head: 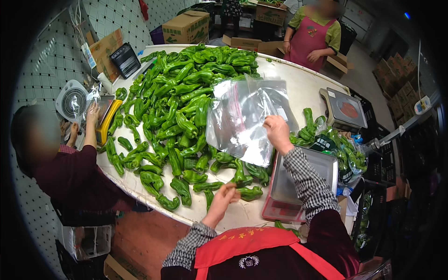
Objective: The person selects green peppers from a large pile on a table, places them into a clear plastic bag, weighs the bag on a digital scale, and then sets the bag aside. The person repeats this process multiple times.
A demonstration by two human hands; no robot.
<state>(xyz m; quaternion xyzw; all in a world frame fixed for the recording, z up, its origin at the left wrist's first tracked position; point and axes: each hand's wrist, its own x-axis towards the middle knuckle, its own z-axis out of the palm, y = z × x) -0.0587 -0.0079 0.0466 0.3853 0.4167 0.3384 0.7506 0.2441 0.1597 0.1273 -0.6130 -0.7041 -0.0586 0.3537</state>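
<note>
My right hand point(278, 133) pinches the edge of a clear plastic bag point(259, 122) on a stack of flat bags. The stack lies on a big heap of green peppers point(185, 94) and partly on the white table point(297, 84). My left hand point(222, 203) hovers by the table's near edge, close to a loose pepper point(250, 193), its slightly curled fingers holding nothing I can see. Beneath my right forearm is a red scale point(280, 210) with a metal pan point(301, 173), partly hidden by the sleeve.
Bagged peppers point(346, 157) lie right of the scale, below a second scale point(344, 106). At the left, a co-worker point(73, 171) handles clear plastic beside a yellow scale point(108, 122) and a fan point(71, 99). Another person point(311, 38) stands across the table near open cardboard boxes point(245, 42).
</note>
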